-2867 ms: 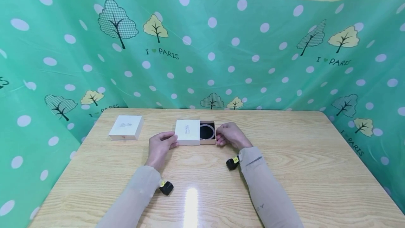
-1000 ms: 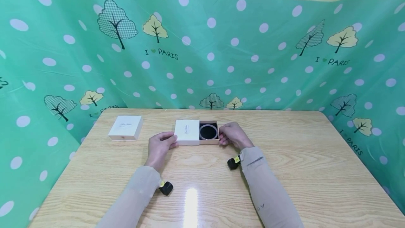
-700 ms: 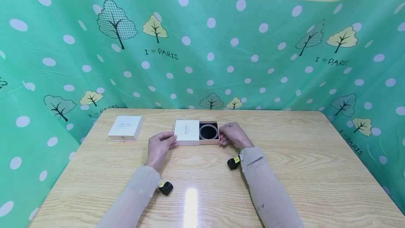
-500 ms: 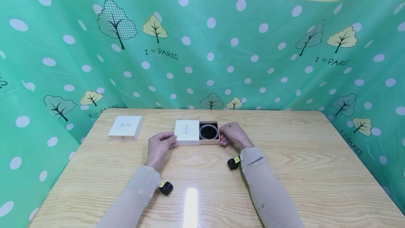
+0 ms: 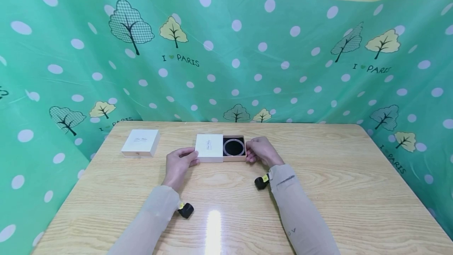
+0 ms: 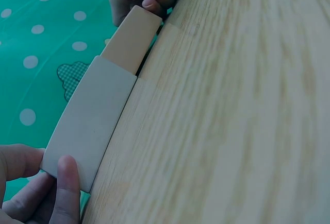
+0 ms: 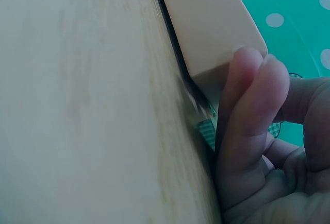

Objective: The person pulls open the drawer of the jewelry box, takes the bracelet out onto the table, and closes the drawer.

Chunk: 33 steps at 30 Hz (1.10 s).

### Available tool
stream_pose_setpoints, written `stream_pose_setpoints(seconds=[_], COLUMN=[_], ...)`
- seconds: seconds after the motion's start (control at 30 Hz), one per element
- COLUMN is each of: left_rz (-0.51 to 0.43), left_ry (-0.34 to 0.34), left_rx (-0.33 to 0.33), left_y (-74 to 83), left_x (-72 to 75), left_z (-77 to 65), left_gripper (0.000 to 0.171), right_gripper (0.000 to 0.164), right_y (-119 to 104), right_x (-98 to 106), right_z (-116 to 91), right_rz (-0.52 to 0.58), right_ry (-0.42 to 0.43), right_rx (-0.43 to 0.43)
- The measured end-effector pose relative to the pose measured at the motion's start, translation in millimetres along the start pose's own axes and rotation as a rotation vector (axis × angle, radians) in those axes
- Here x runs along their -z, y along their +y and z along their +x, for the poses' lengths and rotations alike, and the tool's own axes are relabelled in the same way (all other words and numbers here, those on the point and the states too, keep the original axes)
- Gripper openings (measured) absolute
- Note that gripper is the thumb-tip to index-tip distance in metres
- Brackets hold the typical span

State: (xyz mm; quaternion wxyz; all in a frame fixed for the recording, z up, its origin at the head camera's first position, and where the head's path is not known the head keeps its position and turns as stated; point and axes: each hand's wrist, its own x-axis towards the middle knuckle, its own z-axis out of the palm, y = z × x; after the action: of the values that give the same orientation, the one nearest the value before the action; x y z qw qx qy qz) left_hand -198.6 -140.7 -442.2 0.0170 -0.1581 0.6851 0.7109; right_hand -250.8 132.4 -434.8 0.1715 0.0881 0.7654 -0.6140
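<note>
A white slide-out gift box lies on the table, made of a white sleeve point(image 5: 209, 148) with printed lettering and a pinkish-tan drawer point(image 5: 234, 159) drawn partway out to the right. A pale round bangle point(image 5: 234, 147) rests on black lining inside the exposed part. My left hand point(image 5: 179, 165) pinches the sleeve's left end between thumb and fingers, also clear in the left wrist view. Curled fingers of my right hand point(image 5: 261, 151) hold the drawer's right end. In the right wrist view the fingertips point(image 7: 247, 62) touch its end face; whatever lies behind them is hidden.
Another white box point(image 5: 141, 142), closed, stands at the back left of the wooden table point(image 5: 336, 192). Behind the far edge hangs a green dotted curtain point(image 5: 226, 62). A small black wrist camera point(image 5: 185, 210) is strapped to each sleeve.
The drawer has slid further right out of the sleeve with my right hand, showing more of the bangle. Most of this came earlier; lately it creeps slightly. My left hand stays in place.
</note>
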Motion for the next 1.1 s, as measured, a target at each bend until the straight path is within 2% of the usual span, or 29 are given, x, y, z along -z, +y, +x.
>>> stream_pose_setpoints(seconds=[1.1], left_rz=[-0.001], left_ry=[-0.001], left_rx=[-0.003], left_y=[-0.1], left_x=[0.5], left_z=[0.4], left_gripper=[0.026], right_gripper=[0.019], right_y=[-1.9], right_x=[-0.3], right_z=[-0.6], right_rz=[-0.004], right_ry=[-0.002], right_rx=[-0.011])
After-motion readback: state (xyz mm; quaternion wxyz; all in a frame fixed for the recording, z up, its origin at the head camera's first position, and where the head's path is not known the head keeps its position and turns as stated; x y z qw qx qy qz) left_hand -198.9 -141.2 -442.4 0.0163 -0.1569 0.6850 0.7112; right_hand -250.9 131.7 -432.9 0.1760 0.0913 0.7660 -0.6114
